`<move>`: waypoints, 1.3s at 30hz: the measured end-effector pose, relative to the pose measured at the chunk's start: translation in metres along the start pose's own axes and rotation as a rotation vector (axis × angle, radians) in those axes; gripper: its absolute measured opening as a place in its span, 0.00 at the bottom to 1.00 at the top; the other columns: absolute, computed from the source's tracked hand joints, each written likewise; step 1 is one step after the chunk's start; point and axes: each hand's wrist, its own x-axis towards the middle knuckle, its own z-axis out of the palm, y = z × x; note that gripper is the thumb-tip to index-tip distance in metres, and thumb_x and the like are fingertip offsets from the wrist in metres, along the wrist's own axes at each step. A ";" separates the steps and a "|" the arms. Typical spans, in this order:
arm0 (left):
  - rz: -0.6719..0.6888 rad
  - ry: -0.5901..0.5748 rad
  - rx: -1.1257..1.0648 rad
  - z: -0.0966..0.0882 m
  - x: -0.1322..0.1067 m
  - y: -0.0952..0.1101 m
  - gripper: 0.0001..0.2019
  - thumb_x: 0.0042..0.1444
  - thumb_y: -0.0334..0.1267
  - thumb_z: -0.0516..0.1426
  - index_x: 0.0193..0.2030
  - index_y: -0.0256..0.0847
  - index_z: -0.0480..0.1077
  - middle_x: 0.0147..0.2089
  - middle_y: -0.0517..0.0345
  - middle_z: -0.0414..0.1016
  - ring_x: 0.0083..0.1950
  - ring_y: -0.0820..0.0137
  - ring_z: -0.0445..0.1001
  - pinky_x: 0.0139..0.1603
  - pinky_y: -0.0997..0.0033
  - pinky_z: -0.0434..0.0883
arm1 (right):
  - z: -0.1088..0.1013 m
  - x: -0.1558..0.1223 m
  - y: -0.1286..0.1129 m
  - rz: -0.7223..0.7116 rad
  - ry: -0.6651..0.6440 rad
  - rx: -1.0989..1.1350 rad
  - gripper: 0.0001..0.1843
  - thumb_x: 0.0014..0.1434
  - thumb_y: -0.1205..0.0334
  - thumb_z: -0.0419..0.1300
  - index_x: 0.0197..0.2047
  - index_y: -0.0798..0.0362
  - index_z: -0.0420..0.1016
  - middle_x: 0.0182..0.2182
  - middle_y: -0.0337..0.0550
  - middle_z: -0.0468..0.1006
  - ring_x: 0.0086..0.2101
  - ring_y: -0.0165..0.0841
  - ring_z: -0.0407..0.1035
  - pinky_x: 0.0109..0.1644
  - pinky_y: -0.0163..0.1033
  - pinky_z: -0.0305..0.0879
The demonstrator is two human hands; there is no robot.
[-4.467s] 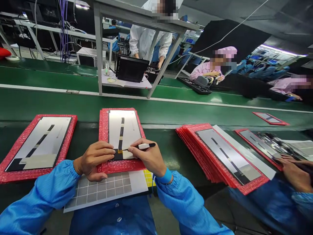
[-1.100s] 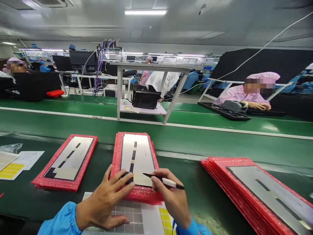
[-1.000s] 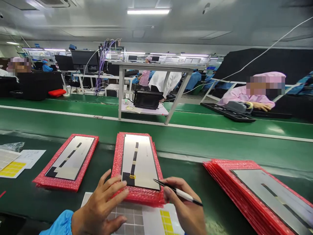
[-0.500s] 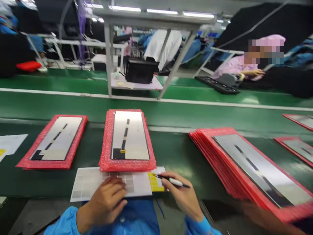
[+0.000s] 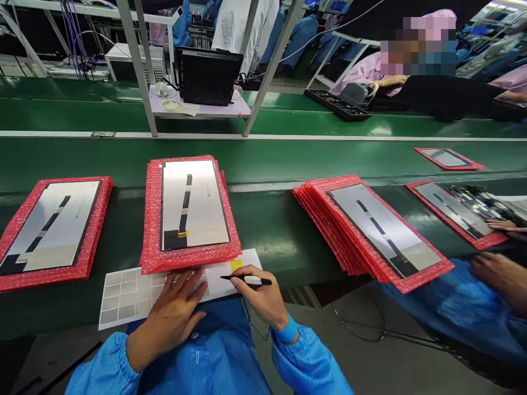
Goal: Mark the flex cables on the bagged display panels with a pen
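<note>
My left hand lies flat with fingers stretched out on a white sheet of square stickers. Its fingertips reach the near edge of a red bubble-wrap stack. On that stack rests a silvery display panel with a dark flex strip and a yellow piece near its lower end. My right hand pinches black-and-white tweezers, their tips pointing left just over the sheet. Close above the tips are yellow stickers on the sheet's right part.
Another panel on red wrap lies left. To the right stands a leaning stack of red bubble wrap with a panel on top. Beyond it are a co-worker's hand and more panels. A metal frame with a monitor stands behind.
The view has tilted down and turned right. My left hand has flattened onto the sheet. A blurred arm beside the right stack has moved away. The tweezers remain in my right hand.
</note>
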 end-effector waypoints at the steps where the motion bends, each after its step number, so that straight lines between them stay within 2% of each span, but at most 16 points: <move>1: 0.018 -0.012 0.000 0.001 -0.002 -0.001 0.27 0.65 0.41 0.61 0.70 0.44 0.66 0.75 0.48 0.64 0.73 0.49 0.62 0.72 0.39 0.63 | 0.005 0.001 -0.001 0.000 0.005 0.001 0.06 0.58 0.58 0.69 0.34 0.52 0.85 0.30 0.43 0.85 0.30 0.37 0.77 0.35 0.38 0.72; 4: 0.044 -0.017 -0.036 0.000 -0.004 -0.003 0.27 0.66 0.43 0.61 0.71 0.46 0.65 0.75 0.49 0.63 0.74 0.51 0.60 0.73 0.42 0.60 | 0.020 0.004 -0.001 0.007 0.011 0.025 0.06 0.59 0.58 0.69 0.35 0.51 0.85 0.30 0.43 0.85 0.31 0.37 0.78 0.37 0.39 0.73; 10: -0.047 -0.055 -0.066 -0.001 0.005 -0.007 0.35 0.62 0.51 0.65 0.74 0.50 0.62 0.75 0.48 0.61 0.72 0.49 0.61 0.68 0.46 0.64 | 0.038 0.012 0.009 -0.047 0.002 0.052 0.06 0.59 0.58 0.69 0.36 0.51 0.85 0.31 0.43 0.86 0.32 0.38 0.79 0.38 0.39 0.74; 17: -0.042 -0.081 -0.047 0.000 0.005 -0.009 0.38 0.61 0.57 0.65 0.75 0.57 0.59 0.76 0.51 0.60 0.73 0.51 0.60 0.69 0.49 0.60 | 0.039 0.013 0.019 -0.078 -0.001 0.040 0.05 0.60 0.58 0.70 0.37 0.50 0.86 0.33 0.44 0.87 0.34 0.39 0.81 0.41 0.40 0.76; 27: -0.038 -0.019 -0.051 -0.002 0.008 -0.007 0.37 0.60 0.57 0.66 0.74 0.55 0.62 0.75 0.49 0.61 0.72 0.50 0.61 0.68 0.49 0.62 | 0.039 0.013 0.011 -0.063 -0.018 0.028 0.07 0.60 0.57 0.70 0.37 0.50 0.86 0.33 0.45 0.88 0.35 0.40 0.82 0.42 0.40 0.77; 39: -0.045 -0.033 -0.048 -0.002 0.007 -0.007 0.39 0.59 0.56 0.67 0.74 0.56 0.61 0.76 0.51 0.60 0.72 0.50 0.60 0.68 0.49 0.61 | 0.037 0.013 0.014 -0.065 -0.021 0.007 0.06 0.60 0.58 0.70 0.36 0.51 0.86 0.31 0.45 0.87 0.33 0.39 0.81 0.40 0.39 0.76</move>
